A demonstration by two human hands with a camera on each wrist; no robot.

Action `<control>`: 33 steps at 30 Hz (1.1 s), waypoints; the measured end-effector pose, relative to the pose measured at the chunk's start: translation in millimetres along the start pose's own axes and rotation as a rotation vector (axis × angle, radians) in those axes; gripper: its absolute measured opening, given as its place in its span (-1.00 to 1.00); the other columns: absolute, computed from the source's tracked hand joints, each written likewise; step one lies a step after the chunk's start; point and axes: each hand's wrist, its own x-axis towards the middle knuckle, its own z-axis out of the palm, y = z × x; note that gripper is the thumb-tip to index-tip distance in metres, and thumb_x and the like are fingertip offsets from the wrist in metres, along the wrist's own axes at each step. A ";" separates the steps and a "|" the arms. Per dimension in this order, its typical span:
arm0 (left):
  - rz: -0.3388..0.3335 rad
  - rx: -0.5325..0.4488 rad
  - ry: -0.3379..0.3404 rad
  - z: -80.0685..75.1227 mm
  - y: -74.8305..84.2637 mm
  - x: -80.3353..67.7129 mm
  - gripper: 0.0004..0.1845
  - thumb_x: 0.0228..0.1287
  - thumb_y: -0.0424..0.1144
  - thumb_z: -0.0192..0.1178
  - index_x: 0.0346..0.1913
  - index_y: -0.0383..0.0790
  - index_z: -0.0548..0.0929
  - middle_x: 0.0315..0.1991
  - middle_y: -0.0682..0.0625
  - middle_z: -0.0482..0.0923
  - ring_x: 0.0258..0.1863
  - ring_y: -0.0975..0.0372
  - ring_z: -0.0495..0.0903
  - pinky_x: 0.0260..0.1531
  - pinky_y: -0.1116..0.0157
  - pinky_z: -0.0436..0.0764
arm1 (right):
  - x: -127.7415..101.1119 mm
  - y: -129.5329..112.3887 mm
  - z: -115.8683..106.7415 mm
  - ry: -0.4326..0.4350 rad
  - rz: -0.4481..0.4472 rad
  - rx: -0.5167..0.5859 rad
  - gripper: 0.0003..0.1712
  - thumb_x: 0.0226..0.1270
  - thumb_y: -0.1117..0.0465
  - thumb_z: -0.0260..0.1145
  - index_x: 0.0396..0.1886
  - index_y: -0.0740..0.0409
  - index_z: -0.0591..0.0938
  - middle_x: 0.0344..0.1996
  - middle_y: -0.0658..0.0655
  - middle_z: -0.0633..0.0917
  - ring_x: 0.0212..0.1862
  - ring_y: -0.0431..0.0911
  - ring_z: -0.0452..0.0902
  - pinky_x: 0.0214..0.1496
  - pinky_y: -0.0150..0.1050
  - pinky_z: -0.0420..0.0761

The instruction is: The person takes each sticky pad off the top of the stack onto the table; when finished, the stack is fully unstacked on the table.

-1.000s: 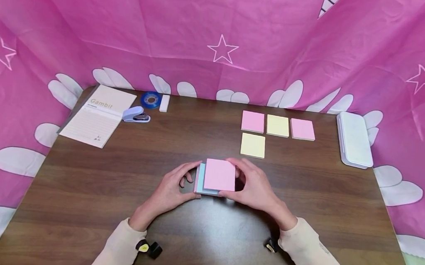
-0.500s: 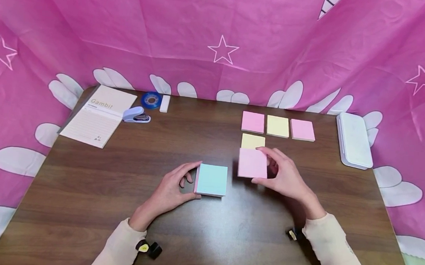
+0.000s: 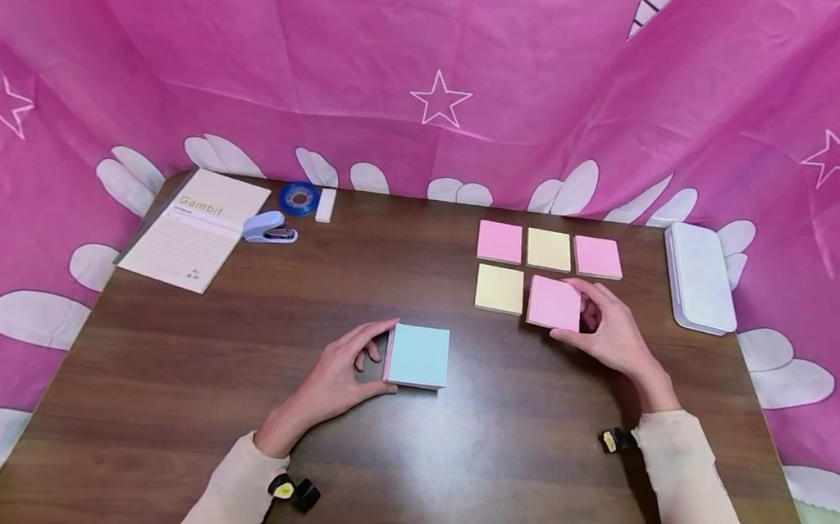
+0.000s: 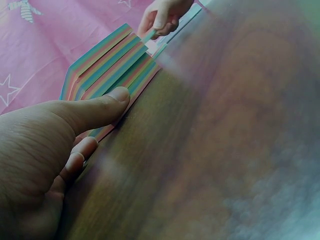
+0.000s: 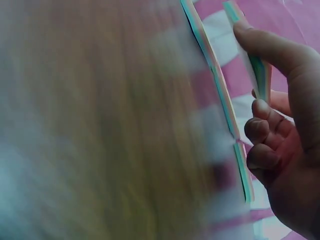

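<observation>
My left hand [image 3: 341,368] grips the left edge of a thick sticky-note stack [image 3: 417,356] with a blue top sheet, at the table's middle; in the left wrist view the thumb [image 4: 102,107] presses its striped side [image 4: 107,62]. My right hand [image 3: 605,326] pinches a thin pink pad [image 3: 554,303] and holds it just right of a yellow pad [image 3: 500,289]. Behind them lies a row of pads: pink [image 3: 500,241], yellow [image 3: 549,249], pink [image 3: 597,257]. In the blurred right wrist view the fingers [image 5: 280,95] hold the pad's edge [image 5: 252,60].
On the dark wooden table [image 3: 404,458], a notepad [image 3: 196,228], a pale blue stapler [image 3: 270,227], a blue tape roll [image 3: 298,197] and a white eraser [image 3: 325,204] lie at the back left. A white case [image 3: 700,276] sits at the right edge. Pink cloth surrounds the table.
My right hand lifted the pink pad off the stack, baring the blue sheet, and carried it right and back to beside the yellow pad. The left hand stayed put.
</observation>
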 end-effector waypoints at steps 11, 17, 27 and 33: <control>-0.013 0.001 -0.013 -0.3 -1.7 -0.3 0.07 0.07 -0.32 0.78 0.66 0.01 0.46 0.14 0.03 0.58 -0.19 0.22 0.49 -0.23 0.34 0.49 | 9.1 14.5 -2.3 -0.037 -0.015 -0.107 0.01 0.14 0.06 0.81 0.55 0.19 0.55 -0.11 0.14 0.57 -0.16 -0.02 0.44 -0.17 -0.30 0.42; -0.017 -0.004 -0.023 -0.7 -0.7 -0.5 0.07 0.09 -0.30 0.78 0.67 0.00 0.45 0.13 0.03 0.58 -0.17 0.22 0.49 -0.22 0.33 0.49 | 13.0 15.0 -1.3 -0.060 -0.024 -0.164 0.08 0.12 0.03 0.81 0.59 0.19 0.52 -0.10 0.14 0.55 -0.16 -0.01 0.43 -0.16 -0.13 0.41; -0.002 -0.005 -0.016 -0.1 -1.8 -0.4 0.07 0.08 -0.31 0.78 0.66 0.01 0.46 0.14 0.03 0.58 -0.18 0.22 0.49 -0.24 0.34 0.49 | 11.7 19.8 -0.3 -0.021 0.021 -0.086 -0.07 0.10 0.12 0.84 0.45 0.19 0.61 -0.13 0.15 0.56 -0.17 -0.01 0.42 -0.18 -0.34 0.36; 0.006 -0.003 -0.006 -0.5 -0.9 -0.4 0.08 0.05 -0.34 0.79 0.66 -0.02 0.47 0.10 0.02 0.59 -0.21 0.24 0.47 -0.25 0.34 0.48 | 13.5 19.0 2.3 -0.015 0.046 -0.091 -0.08 0.20 0.06 0.80 0.51 0.14 0.60 -0.13 0.15 0.56 -0.14 0.00 0.43 -0.14 -0.24 0.38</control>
